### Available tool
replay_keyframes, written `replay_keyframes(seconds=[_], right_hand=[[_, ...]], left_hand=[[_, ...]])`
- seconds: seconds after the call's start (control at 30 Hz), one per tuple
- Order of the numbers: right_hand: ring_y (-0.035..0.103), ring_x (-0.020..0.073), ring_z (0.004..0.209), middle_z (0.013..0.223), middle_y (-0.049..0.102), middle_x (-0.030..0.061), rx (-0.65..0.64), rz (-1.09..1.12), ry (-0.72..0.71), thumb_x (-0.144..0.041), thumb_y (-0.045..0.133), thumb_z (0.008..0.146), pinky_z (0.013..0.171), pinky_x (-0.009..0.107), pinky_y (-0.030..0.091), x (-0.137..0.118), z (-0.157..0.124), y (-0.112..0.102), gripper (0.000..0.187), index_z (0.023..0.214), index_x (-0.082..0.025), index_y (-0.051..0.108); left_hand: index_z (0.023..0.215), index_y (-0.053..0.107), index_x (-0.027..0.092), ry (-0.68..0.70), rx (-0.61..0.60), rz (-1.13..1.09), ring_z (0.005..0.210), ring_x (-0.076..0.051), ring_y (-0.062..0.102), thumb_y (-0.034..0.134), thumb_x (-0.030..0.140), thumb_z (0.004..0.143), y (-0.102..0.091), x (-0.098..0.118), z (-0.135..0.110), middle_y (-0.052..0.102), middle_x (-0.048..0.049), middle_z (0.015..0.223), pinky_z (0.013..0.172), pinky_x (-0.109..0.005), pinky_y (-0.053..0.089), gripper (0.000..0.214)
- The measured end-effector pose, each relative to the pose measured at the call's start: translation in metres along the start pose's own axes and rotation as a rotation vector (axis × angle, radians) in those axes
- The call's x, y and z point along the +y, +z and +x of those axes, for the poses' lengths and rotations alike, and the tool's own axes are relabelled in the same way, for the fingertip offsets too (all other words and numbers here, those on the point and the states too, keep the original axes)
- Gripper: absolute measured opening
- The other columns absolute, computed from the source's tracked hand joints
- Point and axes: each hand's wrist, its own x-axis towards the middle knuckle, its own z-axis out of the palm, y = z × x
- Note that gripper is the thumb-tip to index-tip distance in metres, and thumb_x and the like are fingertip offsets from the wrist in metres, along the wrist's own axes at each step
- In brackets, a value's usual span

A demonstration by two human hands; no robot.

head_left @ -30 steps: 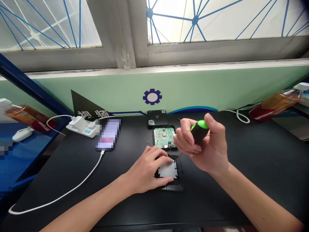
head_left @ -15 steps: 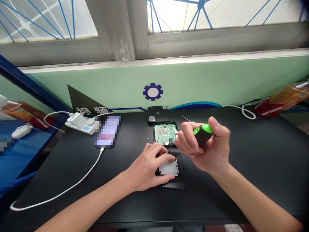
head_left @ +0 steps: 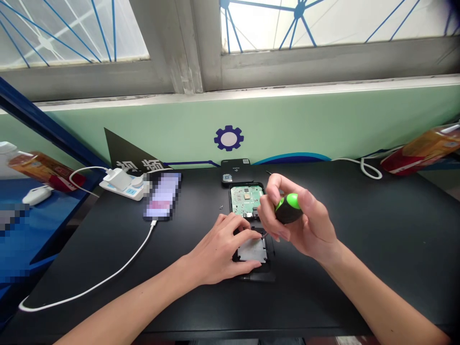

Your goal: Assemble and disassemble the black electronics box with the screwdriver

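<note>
My right hand (head_left: 309, 225) is closed around a black and green screwdriver (head_left: 288, 209). Its thin shaft slants down to the upper right corner of a silver metal plate (head_left: 252, 250), beside my left index fingertip; the tip itself is hard to make out. That plate sits in a black plastic frame lying on the desk. My left hand (head_left: 223, 245) holds the frame down, index finger and thumb spread across the plate. Just beyond, a green circuit board (head_left: 240, 200) lies in a black tray, partly hidden by my right hand.
Behind the board is a black cover (head_left: 236, 170). Tiny screws (head_left: 221, 207) lie to its left. A phone (head_left: 163, 196) on a white cable and a power strip (head_left: 124, 184) occupy the left. Drink bottles stand at both sides. A window wall closes off the back.
My right hand has tilted the screwdriver handle and shifted a little left and down. My left hand keeps its hold on the frame. The whole view has shifted slightly.
</note>
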Motion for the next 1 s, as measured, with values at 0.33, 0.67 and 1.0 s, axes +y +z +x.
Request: replay_keyframes(seconds=[0.33, 0.67, 1.0], right_hand=[[0.047, 0.0175, 0.061, 0.072, 0.052, 0.0008, -0.079, 0.009, 0.045, -0.067, 0.036, 0.123, 0.060, 0.034, 0.040, -0.008, 0.001, -0.009, 0.070, 0.084, -0.019, 0.071], [0.031, 0.0151, 0.058, 0.070, 0.046, -0.0071, -0.094, 0.044, -0.017, -0.064, 0.060, 0.116, 0.059, 0.030, 0.034, -0.003, -0.002, -0.007, 0.038, 0.108, -0.027, 0.057], [0.030, 0.0167, 0.057, 0.062, 0.036, -0.0064, -0.072, 0.142, 0.074, -0.077, 0.029, 0.120, 0.062, 0.031, 0.037, -0.005, 0.004, -0.014, 0.073, 0.100, -0.022, 0.072]], left_hand=[[0.144, 0.071, 0.025, -0.006, -0.016, -0.005, 0.116, -0.029, 0.066, 0.092, 0.042, 0.099, 0.000, 0.000, 0.000, 0.068, -0.0103, 0.127, 0.100, -0.044, 0.044, 0.052], [0.134, 0.075, 0.025, 0.023, 0.011, 0.006, 0.111, -0.027, 0.067, 0.088, 0.042, 0.103, 0.001, 0.001, 0.000, 0.070, -0.0093, 0.125, 0.099, -0.042, 0.045, 0.037], [0.133, 0.077, 0.026, 0.041, 0.022, 0.014, 0.109, -0.026, 0.067, 0.088, 0.041, 0.103, 0.001, -0.001, 0.001, 0.070, -0.0086, 0.124, 0.097, -0.041, 0.044, 0.035]])
